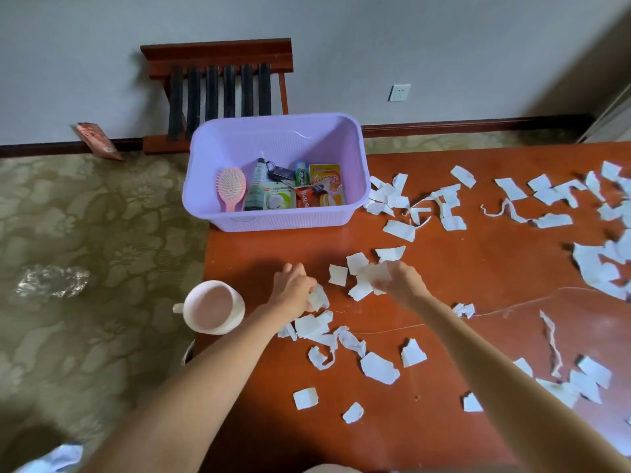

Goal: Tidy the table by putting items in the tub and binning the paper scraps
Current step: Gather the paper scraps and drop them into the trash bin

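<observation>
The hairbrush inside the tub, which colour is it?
Pink; the hairbrush shows in the head view.

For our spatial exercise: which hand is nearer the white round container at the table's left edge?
Left. The left hand is just right of the white round container; the right hand lies farther right.

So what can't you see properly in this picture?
Head view:
1. Writing on the packets in the tub: too small to read.
2. The scraps at the right edge: cut off by the frame.
3. Fingertips of the left hand and right hand: hidden by the scraps they grip.
</observation>
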Demonstrator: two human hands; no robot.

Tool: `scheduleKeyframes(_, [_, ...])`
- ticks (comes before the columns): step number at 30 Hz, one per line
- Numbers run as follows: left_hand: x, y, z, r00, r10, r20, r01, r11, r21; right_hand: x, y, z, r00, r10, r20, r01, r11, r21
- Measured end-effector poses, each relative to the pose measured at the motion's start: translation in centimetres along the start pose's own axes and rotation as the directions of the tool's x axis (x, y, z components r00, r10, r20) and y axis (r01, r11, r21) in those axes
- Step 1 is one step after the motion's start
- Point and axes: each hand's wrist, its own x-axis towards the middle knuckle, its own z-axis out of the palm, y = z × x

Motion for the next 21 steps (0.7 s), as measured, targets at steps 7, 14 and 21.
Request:
scheduleKeyframes(7, [-0.2,0.5,0.7,0.998,-0.010,-0.054,0.010,1.000,-0.008,0.3,-0.6,1.4,0.994,-0.107,0.013,0.108,0.989,-0.098])
scheduleKeyframes(14, [0.0,-0.1,0.6,0.993,-0.068,-0.098,0.059,0.994,-0.089,0.0,-1.1,3.0,1.000,-0.002,-0.016,0.000,0.995,-0.103])
scheduleKeyframes(21, [-0.4,-0.2,-2.3,0.970,-0.153,-0.187,0.090,0.947,-0.308,-2.3,-2.0,2.7,0.998,-0.001,-0.067,0.005,0.999,0.046])
